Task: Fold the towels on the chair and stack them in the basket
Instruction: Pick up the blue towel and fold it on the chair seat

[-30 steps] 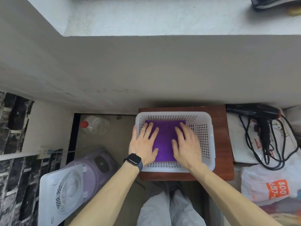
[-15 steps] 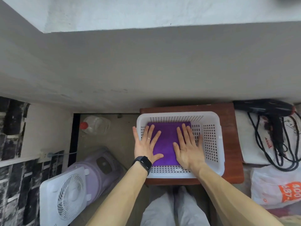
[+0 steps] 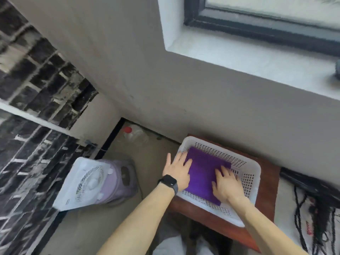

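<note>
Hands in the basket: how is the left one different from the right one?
The left hand wears a black watch; the right hand has a bare wrist. The left hand lies across the left rim of the white basket, thumb outside it; the right hand sits fully inside. Both lie flat with straight fingers on the purple towel.

home rm | box fan (image 3: 88, 183) | hair dryer (image 3: 301, 183) | window sill (image 3: 239, 57)

Towel (image 3: 202, 173) edges partly hidden under left hand (image 3: 177, 172) & right hand (image 3: 227, 184). Black appliance (image 3: 303, 184) w/ cord cut off by right edge, blurry. Dark obj (image 3: 337, 69) on sill (image 3: 239, 57) (cropped too) unidentifiable. Red-capped bottle (image 3: 135, 134) smeared.
</note>
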